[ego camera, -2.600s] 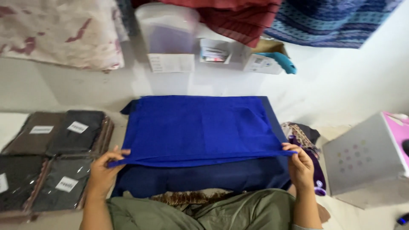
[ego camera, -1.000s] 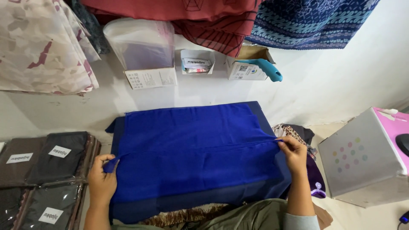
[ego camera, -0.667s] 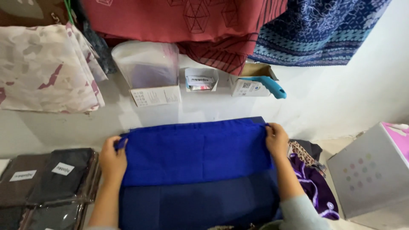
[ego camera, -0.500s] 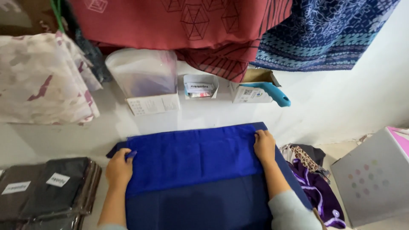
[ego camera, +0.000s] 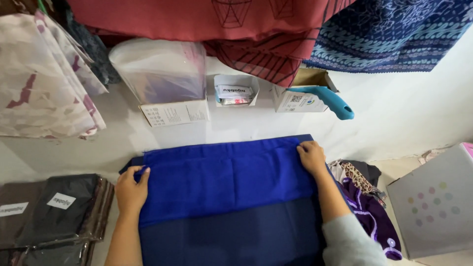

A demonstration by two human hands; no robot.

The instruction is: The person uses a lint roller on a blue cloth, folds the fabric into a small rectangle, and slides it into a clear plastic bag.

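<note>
A royal blue cloth (ego camera: 221, 177) lies folded flat on the white surface, its upper layer brighter than the darker band (ego camera: 231, 236) below it. My left hand (ego camera: 130, 189) rests on the cloth's left edge, fingers curled over the fold. My right hand (ego camera: 311, 156) lies flat on the upper right corner of the cloth, pressing it down. Neither hand lifts the cloth off the surface.
Dark packaged garments (ego camera: 54, 212) are stacked at the left. A clear plastic box (ego camera: 160, 74), a small white box (ego camera: 235, 91), a cardboard box with a blue handle (ego camera: 325, 98) stand behind. A grey box (ego camera: 436, 202) and patterned purple cloth (ego camera: 367, 207) lie right. Fabrics hang above.
Both hands carried the cloth's near edge away from me and laid it over the far part, folding it. The hands now rest on the far corners; the camera view tilted upward.
</note>
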